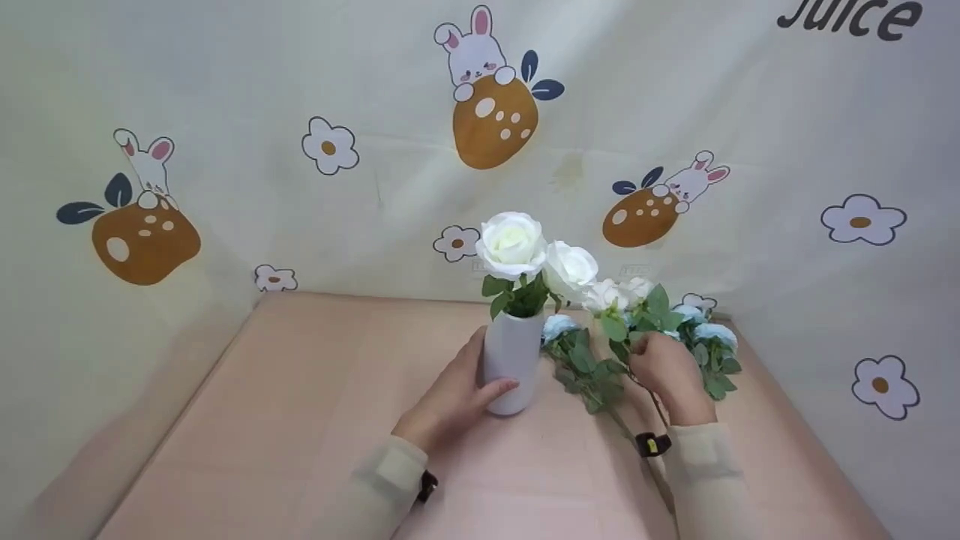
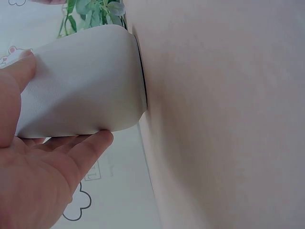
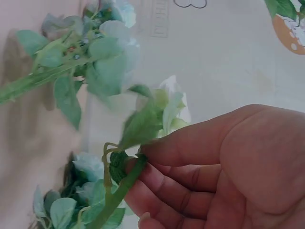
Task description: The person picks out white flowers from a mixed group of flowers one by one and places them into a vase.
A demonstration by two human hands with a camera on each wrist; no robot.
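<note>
A white vase [image 1: 514, 367] stands upright on the table, with white roses [image 1: 511, 244] and green leaves rising from its mouth. My left hand [image 1: 454, 397] grips the vase from its left side, and in the left wrist view thumb and fingers lie on either side of its wall [image 2: 90, 81]. To the right of the vase, my right hand [image 1: 671, 375] pinches the green stem [image 3: 125, 188] of a white flower spray [image 1: 606, 298] just below its leaves. That spray is raised off the table; its white blooms are partly hidden by leaves in the right wrist view.
Pale blue flowers [image 1: 559, 328] with leafy stems lie on the table right of the vase, and more blue flowers [image 1: 716, 335] lie farther right. A pink-beige tabletop [image 1: 300, 420] meets a patterned cloth backdrop [image 1: 390, 202] behind it.
</note>
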